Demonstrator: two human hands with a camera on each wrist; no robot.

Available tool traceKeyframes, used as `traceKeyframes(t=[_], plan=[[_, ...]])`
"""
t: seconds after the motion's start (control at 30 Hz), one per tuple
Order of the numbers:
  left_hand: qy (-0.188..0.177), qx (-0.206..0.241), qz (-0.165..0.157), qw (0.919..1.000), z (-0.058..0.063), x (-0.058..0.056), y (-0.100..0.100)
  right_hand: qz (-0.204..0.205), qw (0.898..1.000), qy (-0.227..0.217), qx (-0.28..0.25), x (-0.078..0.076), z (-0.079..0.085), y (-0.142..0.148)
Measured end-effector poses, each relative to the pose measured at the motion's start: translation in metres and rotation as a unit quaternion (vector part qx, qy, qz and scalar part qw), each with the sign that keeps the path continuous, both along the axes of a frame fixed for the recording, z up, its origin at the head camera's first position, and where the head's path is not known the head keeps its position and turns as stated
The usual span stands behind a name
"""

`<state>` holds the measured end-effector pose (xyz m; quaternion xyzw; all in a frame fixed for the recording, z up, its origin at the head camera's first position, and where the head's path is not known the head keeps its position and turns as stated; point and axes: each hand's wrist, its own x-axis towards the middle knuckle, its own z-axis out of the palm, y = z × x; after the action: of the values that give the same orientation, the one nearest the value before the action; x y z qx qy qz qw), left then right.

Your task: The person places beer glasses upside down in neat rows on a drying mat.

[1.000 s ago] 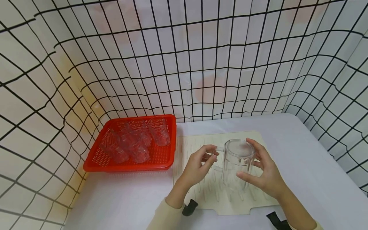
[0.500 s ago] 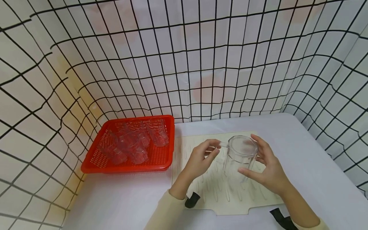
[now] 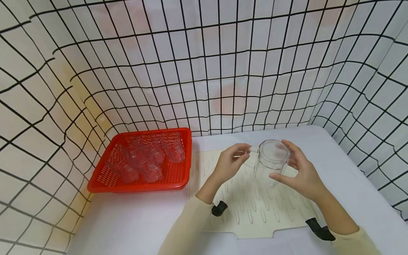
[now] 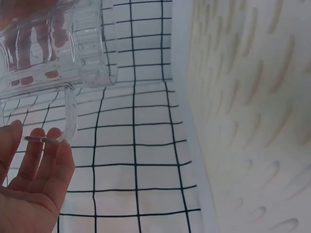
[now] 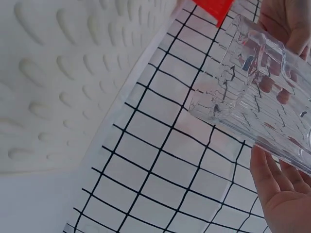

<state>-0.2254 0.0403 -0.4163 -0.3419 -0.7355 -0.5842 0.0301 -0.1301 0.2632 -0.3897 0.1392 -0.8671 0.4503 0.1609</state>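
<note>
A clear glass mug is held in the air above the cream ridged mat, its handle pointing left. The left hand pinches that handle; in the left wrist view, fingertips curl at its outer bar. Thumb in front and fingers behind, the right hand grips the mug's body from the right. The right wrist view shows the glass mug tilted across the right hand. Which end of the mug faces up is hard to tell through the glass.
A red plastic basket with several clear glass items inside stands at the left on the white table. Black wire mesh backed by white cloth encloses the back and both sides.
Both hands have carried the mug up and slightly right, away from the body. In the head view, the mug's round end has turned a little more toward the camera. The basket stays put.
</note>
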Motion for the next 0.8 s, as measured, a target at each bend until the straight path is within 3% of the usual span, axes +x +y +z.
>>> traceKeyframes(t=[0.27,0.43,0.8], plan=[[-0.043,0.029,-0.008,0.9986,0.006,-0.018,0.017,-0.011,1.0,-0.015,0.022,-0.017,0.006,0.016],[-0.054,0.021,-0.008,0.9983,0.009,-0.029,0.028,-0.01,0.999,-0.039,0.012,-0.03,0.008,0.027],[-0.104,0.022,-0.003,0.9943,0.0,-0.051,0.052,-0.006,0.996,-0.083,-0.015,-0.06,-0.008,0.052]])
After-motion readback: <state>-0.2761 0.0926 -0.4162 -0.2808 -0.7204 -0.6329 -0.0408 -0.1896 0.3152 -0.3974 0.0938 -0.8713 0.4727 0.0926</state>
